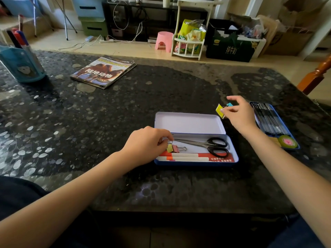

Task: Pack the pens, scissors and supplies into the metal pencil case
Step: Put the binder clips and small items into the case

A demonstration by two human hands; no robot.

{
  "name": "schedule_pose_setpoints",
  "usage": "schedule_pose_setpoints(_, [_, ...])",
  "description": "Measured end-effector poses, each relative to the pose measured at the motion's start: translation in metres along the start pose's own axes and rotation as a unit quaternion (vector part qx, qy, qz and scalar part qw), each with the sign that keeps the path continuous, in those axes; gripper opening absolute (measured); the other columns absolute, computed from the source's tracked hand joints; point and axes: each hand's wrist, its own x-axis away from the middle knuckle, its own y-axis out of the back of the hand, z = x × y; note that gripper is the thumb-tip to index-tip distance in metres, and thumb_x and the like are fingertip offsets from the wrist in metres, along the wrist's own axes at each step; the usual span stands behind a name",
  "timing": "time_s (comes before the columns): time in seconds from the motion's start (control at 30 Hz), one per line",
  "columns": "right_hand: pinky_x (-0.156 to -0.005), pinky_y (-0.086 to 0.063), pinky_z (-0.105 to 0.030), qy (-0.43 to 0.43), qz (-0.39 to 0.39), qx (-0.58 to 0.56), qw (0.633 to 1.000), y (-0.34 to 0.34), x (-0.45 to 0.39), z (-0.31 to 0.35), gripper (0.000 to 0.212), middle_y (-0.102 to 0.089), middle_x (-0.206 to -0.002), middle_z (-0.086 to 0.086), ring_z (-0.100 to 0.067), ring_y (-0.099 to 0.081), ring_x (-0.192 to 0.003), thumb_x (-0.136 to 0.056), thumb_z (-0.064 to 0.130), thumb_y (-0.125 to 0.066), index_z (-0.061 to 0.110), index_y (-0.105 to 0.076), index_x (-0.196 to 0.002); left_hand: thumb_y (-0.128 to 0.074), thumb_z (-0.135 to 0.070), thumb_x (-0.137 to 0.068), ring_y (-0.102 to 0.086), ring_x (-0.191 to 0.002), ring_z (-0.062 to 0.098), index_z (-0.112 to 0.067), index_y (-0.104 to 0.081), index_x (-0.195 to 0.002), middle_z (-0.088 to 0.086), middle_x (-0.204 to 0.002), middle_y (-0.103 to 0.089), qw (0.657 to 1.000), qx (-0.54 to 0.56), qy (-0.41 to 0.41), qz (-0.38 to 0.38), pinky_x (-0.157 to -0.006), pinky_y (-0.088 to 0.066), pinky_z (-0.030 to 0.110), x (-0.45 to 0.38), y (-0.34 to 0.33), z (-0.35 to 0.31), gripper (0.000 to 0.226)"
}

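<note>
The open metal pencil case (234,154) lies near the table's front, its lid (188,122) tipped back. Inside are black-handled scissors (213,144), two white pens with orange bands (184,157), a red card and pink and yellow binder clips (174,148). My left hand (148,144) pinches the wire loop of the yellow clip at the case's left end. My right hand (238,113) hovers right of the lid, pinching a small yellow packet (220,111) and a blue binder clip (229,104).
A blue tray (286,122) at the right holds several black pens (268,119) and a roll of green-pink tape (287,141). A magazine (103,72) lies at the back left, a blue pen holder (23,67) at the far left. A wooden chair post (317,76) stands beside the right edge.
</note>
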Motion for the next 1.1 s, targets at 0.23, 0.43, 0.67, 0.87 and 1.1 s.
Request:
schedule_pose_setpoints(0.23, [-0.099,-0.040,-0.038,-0.003,-0.003,0.122,0.992,0.014,-0.011,-0.026,0.040,-0.055,-0.134,-0.013,-0.028,-0.051,-0.123,-0.098,0.003,-0.034,0.013,-0.048,-0.134,-0.047,-0.029,-0.094,-0.049,-0.054,0.005,-0.035,-0.062,-0.111,-0.015,-0.057,-0.048,1.000,-0.003,0.002,0.006,-0.047,-0.029,0.014,0.002,0.000,-0.001,0.024])
schedule_pose_setpoints(0.43, [-0.110,-0.033,-0.043,0.036,0.127,0.225,0.965,0.005,-0.033,-0.036,0.048,-0.042,-0.147,-0.011,-0.031,-0.040,-0.133,-0.096,0.005,-0.038,0.020,-0.042,-0.142,-0.047,-0.028,-0.094,-0.049,-0.052,0.006,-0.036,-0.062,-0.110,-0.013,-0.056,-0.049,1.000,0.001,0.007,0.007,-0.046,-0.028,0.013,0.002,-0.001,0.001,0.023])
schedule_pose_setpoints(0.67, [-0.098,-0.034,-0.046,0.051,0.112,0.353,0.928,-0.001,-0.046,-0.027,0.038,-0.047,-0.133,-0.015,-0.037,-0.037,-0.121,-0.100,0.017,-0.036,0.022,-0.049,-0.136,-0.049,-0.028,-0.094,-0.047,-0.050,0.005,-0.035,-0.063,-0.110,-0.016,-0.054,-0.044,1.000,0.006,0.006,-0.001,-0.046,-0.028,0.012,0.000,-0.002,0.001,0.023])
schedule_pose_setpoints(0.87, [-0.085,-0.038,-0.047,0.104,0.054,0.384,0.916,-0.001,-0.041,-0.021,0.012,-0.055,-0.113,-0.019,-0.037,-0.045,-0.109,-0.097,0.017,-0.044,0.011,-0.051,-0.105,-0.049,-0.028,-0.094,-0.046,-0.051,0.003,-0.035,-0.063,-0.111,-0.020,-0.055,-0.041,1.000,0.009,0.004,-0.002,-0.047,-0.027,0.010,0.001,-0.001,-0.001,0.023])
schedule_pose_setpoints(1.1, [-0.062,-0.042,-0.035,0.100,-0.072,0.141,0.982,0.010,-0.017,0.006,0.007,-0.062,-0.093,-0.015,-0.028,-0.058,-0.079,-0.097,0.013,-0.046,0.007,-0.048,-0.101,-0.049,-0.029,-0.094,-0.046,-0.050,0.003,-0.036,-0.063,-0.111,-0.021,-0.056,-0.040,1.000,0.010,0.008,0.006,-0.044,-0.026,0.009,0.001,0.000,-0.003,0.023])
